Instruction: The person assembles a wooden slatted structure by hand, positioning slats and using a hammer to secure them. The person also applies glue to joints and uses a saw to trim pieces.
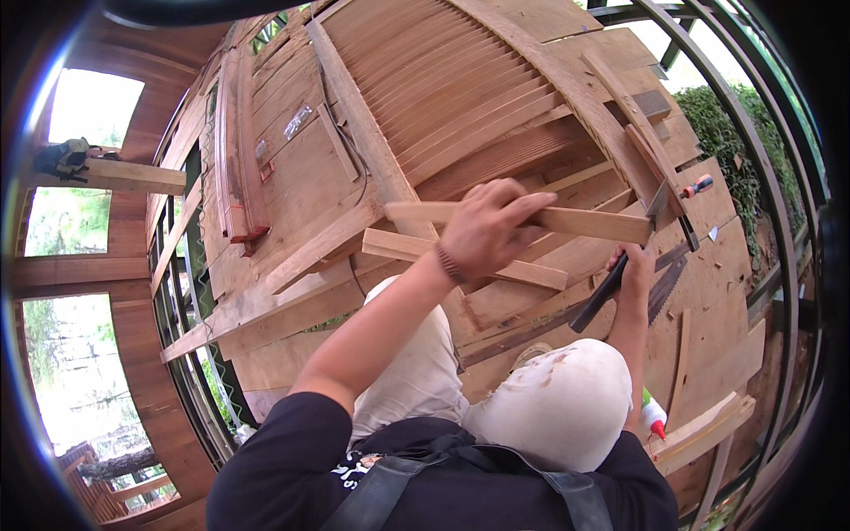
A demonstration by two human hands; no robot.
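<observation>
My left hand (492, 226) is closed over a thin wooden slat (598, 223), holding it level above the frame. The slat's right end meets a dark metal blade or tool head (657, 205). Under that end, my right hand (634, 270) grips the black handle (599, 294) of a tool. Whether the handle and the metal part belong together I cannot tell. Beside my right hand shows a toothed saw blade (666, 288). A second wooden slat (469, 258) lies crosswise below my left hand.
Ahead is a wooden frame (354, 106) with rows of louvre slats (452, 80). A screwdriver (698, 186) lies at the right, a red-tipped glue bottle (653, 414) near my right knee. Reddish moulded boards (237, 150) lie at the left. Metal railings (753, 133) border the right side.
</observation>
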